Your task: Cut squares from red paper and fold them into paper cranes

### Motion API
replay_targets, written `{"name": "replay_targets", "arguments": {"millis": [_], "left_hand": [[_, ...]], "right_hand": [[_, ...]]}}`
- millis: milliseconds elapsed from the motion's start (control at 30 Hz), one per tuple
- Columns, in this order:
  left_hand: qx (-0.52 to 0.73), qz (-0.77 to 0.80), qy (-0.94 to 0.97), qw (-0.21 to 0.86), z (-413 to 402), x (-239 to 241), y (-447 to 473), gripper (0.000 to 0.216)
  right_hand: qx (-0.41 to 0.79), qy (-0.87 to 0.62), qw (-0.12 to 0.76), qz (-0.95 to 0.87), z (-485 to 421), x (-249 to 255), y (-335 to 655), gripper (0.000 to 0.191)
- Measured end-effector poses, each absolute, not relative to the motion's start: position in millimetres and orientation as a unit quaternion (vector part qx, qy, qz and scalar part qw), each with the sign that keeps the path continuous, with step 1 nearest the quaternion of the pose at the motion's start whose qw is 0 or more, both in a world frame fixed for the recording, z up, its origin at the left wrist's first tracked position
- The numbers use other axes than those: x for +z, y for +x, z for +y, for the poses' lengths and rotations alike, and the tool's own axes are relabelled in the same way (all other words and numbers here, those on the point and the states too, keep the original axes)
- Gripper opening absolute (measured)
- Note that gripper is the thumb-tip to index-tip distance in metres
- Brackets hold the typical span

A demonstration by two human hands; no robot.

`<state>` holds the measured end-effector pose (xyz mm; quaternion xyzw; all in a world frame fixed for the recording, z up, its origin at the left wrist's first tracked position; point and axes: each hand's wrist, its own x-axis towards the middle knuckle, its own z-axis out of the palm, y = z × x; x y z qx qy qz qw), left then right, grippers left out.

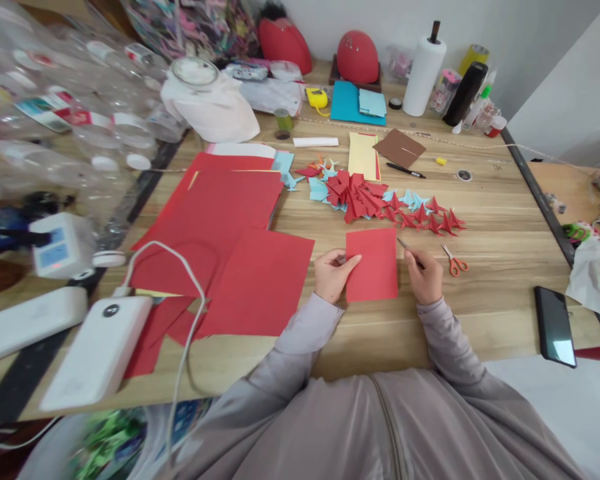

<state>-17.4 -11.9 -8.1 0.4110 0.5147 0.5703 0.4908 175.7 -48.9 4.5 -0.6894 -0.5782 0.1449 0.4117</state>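
So nearest you on the left there's the power bank (97, 353), with its white cable (194, 280) looping over the red sheets (255, 287) and hanging down past the near edge of the tabletop (495, 220). Over on your right the phone (555, 327) is lying near the edge, screen up.

Your left hand (330, 277) has the red square (373, 267) by its left side, thumb on top and fingers closed on the paper. The square's right in front of you, just beside the red sheets, though I can't tell if it's touching the wood underneath. Your right hand (424, 277) is just off the square's other side, fingers curled shut round a thin tool (403, 245) that points at the paper; can't make out what kind it is.

Orange-handled scissors (455, 265) sit just right of that hand, blades a bit apart. Past your hands is a heap of red and blue folded cranes (355, 197), with a pen (405, 170), yellow paper (363, 157) and brown paper (403, 148) behind it. Further back you've got a tape measure (317, 98), then the white roll (424, 77) standing upright near the wall
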Motion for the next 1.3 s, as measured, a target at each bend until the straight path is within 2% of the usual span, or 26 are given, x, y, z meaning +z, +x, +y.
{"name": "replay_targets", "arguments": {"millis": [67, 167, 433, 533, 633, 767, 867, 1000, 1200, 1300], "left_hand": [[0.555, 0.513, 0.419, 0.502, -13.6, -7.1, -15.8, 0.019], [0.546, 0.513, 0.427, 0.507, -15.5, -5.2, -14.0, 0.019], [0.570, 0.511, 0.393, 0.510, -12.9, 4.4, -17.6, 0.020], [0.574, 0.506, 0.376, 0.523, -11.8, 3.5, -17.1, 0.022], [0.576, 0.504, 0.361, 0.534, -11.0, 0.3, -16.0, 0.024], [0.581, 0.508, 0.347, 0.533, -9.4, -2.6, -17.1, 0.024], [0.570, 0.519, 0.353, 0.530, -8.3, -3.1, -18.5, 0.024], [0.574, 0.514, 0.344, 0.537, -7.4, -7.1, -17.0, 0.023], [0.615, 0.484, 0.451, 0.430, -7.0, -20.0, -23.7, 0.028], [0.587, 0.456, 0.569, 0.352, -10.7, -16.9, -32.9, 0.039]], "right_hand": [[0.257, -0.646, 0.471, -0.543, -47.2, 2.2, 171.0, 0.029], [0.309, -0.627, 0.489, -0.522, -46.0, -0.3, 167.8, 0.027], [0.278, -0.661, 0.549, -0.430, -42.2, 3.0, 179.7, 0.038], [0.232, -0.663, 0.557, -0.443, -42.1, 1.1, 179.9, 0.022], [0.234, -0.613, 0.545, -0.522, -44.0, -1.9, 176.6, 0.030], [0.254, -0.523, 0.484, -0.654, -46.1, -4.8, 173.5, 0.042], [0.223, -0.498, 0.452, -0.706, -45.7, -6.5, 173.4, 0.036], [0.203, -0.494, 0.463, -0.708, -44.3, -7.6, 174.9, 0.027], [0.165, -0.523, 0.487, -0.680, -42.5, -5.1, 176.8, 0.018], [0.162, -0.544, 0.503, -0.653, -41.5, -4.6, 176.2, 0.008]]}}
